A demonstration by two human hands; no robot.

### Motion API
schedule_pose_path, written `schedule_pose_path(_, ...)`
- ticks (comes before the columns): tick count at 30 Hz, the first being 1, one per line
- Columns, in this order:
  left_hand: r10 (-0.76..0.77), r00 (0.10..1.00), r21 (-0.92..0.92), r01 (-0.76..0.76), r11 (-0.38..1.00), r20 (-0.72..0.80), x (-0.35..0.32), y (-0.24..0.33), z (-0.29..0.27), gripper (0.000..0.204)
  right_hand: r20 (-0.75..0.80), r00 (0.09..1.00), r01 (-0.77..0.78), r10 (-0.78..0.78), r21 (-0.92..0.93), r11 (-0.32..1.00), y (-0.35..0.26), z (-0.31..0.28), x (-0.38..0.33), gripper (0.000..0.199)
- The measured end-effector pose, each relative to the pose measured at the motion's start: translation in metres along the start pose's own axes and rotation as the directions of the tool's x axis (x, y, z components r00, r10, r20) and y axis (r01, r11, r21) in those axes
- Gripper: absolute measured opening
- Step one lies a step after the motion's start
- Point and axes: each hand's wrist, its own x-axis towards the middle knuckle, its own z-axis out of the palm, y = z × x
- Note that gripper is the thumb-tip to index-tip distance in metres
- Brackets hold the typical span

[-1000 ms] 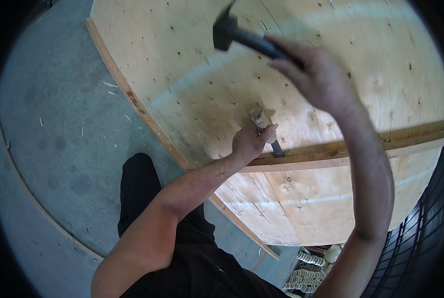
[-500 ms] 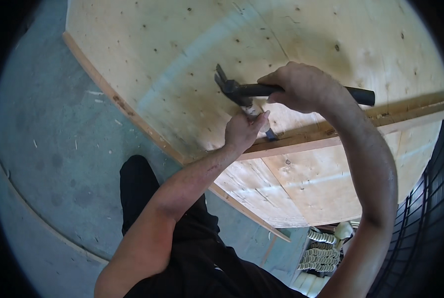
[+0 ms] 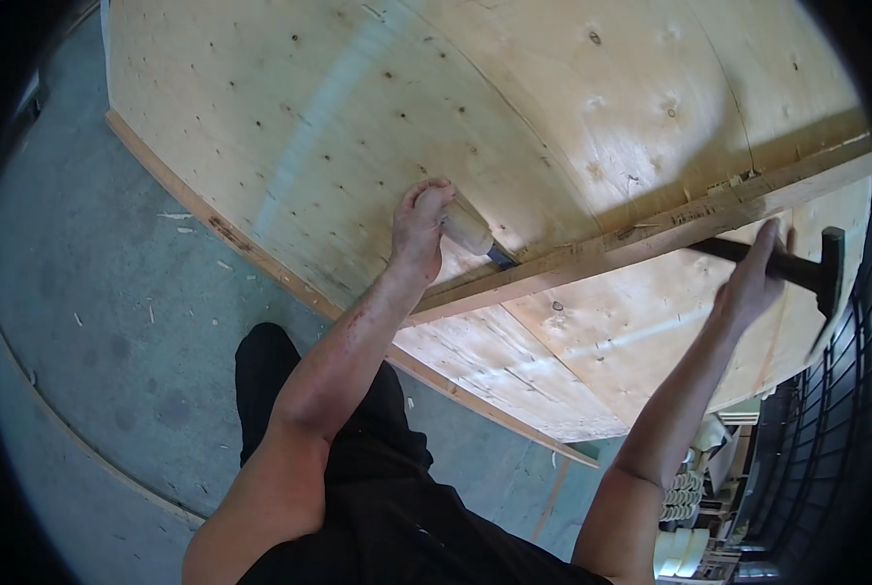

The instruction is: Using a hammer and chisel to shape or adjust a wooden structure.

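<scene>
- Gripping two tools at once: the left hand is wrapped tight around the pale wooden handle of a chisel, and the right hand is closed around the dark shaft of a hammer, out to the right with its head hanging low.
- Under both hands lies the big plywood panel, tilted, running well up and left of the chisel grip; it looks stiff and heavy, too much for one hand to shift.
- Just below the chisel grip a wooden batten crosses the panel, passing right under the hammer hand; its upper edge looks splintered in places.
- Below the batten a second sheet of plywood drops away toward the person's legs.
- Left of and below the left forearm is the grey concrete floor, sprinkled with wood chips.
- The chisel's dark metal end meets the seam where batten joins panel, just right of the fingers. I'd judge it light and rigid, best held on the wooden handle, well back from the edge.
- The hammer looks head-heavy; it is held partway along the shaft, which gives control rather than swing.
</scene>
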Motion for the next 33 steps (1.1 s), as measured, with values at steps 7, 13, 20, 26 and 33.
schedule_pose_path(7,0.022,0.994,-0.131,-0.008,0.991,0.102,-0.046,-0.004,-0.005,0.028,0.1,0.984,-0.151,0.146,0.045,0.988,0.018,0.027,-0.001,0.03)
schedule_pose_path(13,0.259,0.932,-0.062,-0.251,0.966,0.254,-0.1,-0.015,-0.016,0.023,0.131,0.991,0.023,-0.007,-0.124,0.992,0.04,0.012,0.002,0.028)
schedule_pose_path(20,0.162,0.956,0.009,-0.169,0.986,0.246,-0.079,-0.002,-0.02,0.018,0.186,0.982,0.006,0.035,-0.216,0.976,0.031,-0.002,0.004,0.028)
schedule_pose_path(26,0.082,0.877,-0.09,-0.045,0.995,0.474,-0.024,0.003,-0.033,0.005,0.23,0.973,0.059,0.002,-0.255,0.965,0.029,0.001,0.003,0.026)
schedule_pose_path(33,0.28,0.9,-0.063,-0.275,0.959,0.335,-0.089,-0.021,-0.019,0.008,0.156,0.986,-0.006,0.065,-0.351,0.936,0.032,-0.001,0.007,0.029)
